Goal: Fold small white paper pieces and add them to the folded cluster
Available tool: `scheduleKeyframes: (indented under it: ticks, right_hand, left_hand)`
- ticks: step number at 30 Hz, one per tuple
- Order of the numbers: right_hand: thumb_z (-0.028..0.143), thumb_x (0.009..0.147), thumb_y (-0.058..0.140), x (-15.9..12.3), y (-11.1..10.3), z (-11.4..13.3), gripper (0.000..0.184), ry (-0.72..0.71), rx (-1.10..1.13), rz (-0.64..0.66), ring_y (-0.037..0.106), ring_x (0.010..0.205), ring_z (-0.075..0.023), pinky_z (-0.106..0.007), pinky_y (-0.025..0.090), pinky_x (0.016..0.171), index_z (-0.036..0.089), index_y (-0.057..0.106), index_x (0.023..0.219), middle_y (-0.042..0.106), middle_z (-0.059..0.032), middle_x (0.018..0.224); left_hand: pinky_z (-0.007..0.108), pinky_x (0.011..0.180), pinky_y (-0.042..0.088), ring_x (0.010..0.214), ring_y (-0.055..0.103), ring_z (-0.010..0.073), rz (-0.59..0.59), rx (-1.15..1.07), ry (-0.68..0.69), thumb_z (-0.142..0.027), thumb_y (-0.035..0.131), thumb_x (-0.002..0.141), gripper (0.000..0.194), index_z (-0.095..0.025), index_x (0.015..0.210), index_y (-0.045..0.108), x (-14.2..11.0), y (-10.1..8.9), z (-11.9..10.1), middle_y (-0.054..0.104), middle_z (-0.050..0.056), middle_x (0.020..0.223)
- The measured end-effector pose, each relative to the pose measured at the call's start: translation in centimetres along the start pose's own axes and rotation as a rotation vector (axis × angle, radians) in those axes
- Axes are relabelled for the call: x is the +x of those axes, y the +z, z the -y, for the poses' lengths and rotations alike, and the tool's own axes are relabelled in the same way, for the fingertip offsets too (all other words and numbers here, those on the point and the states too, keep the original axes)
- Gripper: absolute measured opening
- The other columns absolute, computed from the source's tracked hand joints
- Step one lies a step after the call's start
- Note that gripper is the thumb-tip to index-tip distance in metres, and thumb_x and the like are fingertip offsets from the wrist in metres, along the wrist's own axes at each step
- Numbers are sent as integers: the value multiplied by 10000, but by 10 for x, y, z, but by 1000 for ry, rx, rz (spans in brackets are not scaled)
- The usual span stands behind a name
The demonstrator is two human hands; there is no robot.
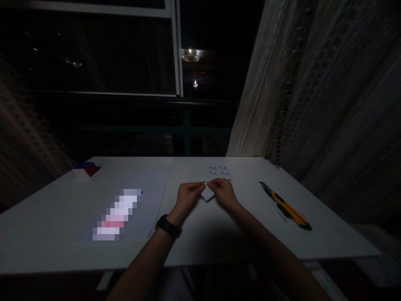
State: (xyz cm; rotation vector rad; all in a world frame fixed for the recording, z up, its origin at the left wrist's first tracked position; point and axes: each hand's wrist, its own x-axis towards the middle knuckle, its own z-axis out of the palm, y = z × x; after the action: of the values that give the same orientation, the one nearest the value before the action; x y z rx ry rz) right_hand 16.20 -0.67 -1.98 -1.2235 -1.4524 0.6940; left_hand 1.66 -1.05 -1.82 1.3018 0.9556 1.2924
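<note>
Both of my hands meet over the middle of a white table (pixel 219 238). My left hand (pixel 187 195), with a black watch on its wrist, and my right hand (pixel 223 191) each pinch a small white piece of paper (pixel 207 193) between fingertips, just above the tabletop. Several small folded white paper pieces (pixel 220 172) lie on the table just beyond my hands. The light is dim, so the fold of the held paper is hard to make out.
A yellow and black utility knife (pixel 286 205) lies to the right. A red, white and blue cube (pixel 84 169) sits at the far left corner. A blurred flat item (pixel 117 215) lies on a sheet at left. A curtain (pixel 313 92) hangs at right, a dark window behind.
</note>
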Motion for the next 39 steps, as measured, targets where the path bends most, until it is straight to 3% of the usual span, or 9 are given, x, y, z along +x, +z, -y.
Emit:
scheduleKeyframes:
  ticks: [10,16,22,27,35,39]
  right_hand:
    - [357,613,659,1,0,-3,228,41,109,108,522,502,-118,-244,392,479,135,630,655,591,0,556]
    - [376,533,712,2,4,-8,279,173,196,27,460,438,-86,-222,337,426,126,589,559,537,22,476]
    - [376,471,753,1,4,-4,314,236,316,56,493,449,-92,-230,372,457,122,605,580,567,14,494]
    - [312,410,793,2,5,-6,352,277,349,-1,536,458,-119,-244,406,467,121,613,645,584,6,497]
    - [296,500,733,1,5,0,280,150,343,26,426,380,-71,-211,335,399,129,635,702,460,70,401]
    - [296,492,743,3,3,-3,292,179,302,17,474,427,-89,-227,370,435,123,628,697,524,39,464]
  left_hand:
    - [294,648,463,683,628,203,-50,105,36,-307,718,585,271,-136,795,722,2,-1,3,703,101,747]
    - [292,645,458,694,627,211,-29,256,60,-345,668,634,274,-126,790,718,2,-2,5,702,101,745]
    - [274,613,454,640,615,188,-13,217,27,-320,676,612,265,-105,760,714,2,-1,1,696,95,702]
    - [253,534,432,553,587,163,-45,210,-17,-304,687,595,237,-102,717,710,1,0,-2,668,74,597]
    - [247,505,436,518,583,152,-39,163,-12,-328,698,599,272,-95,740,705,0,1,-2,672,79,612]
    - [262,547,457,577,612,174,-32,217,18,-348,679,622,289,-109,782,706,1,0,1,692,91,686]
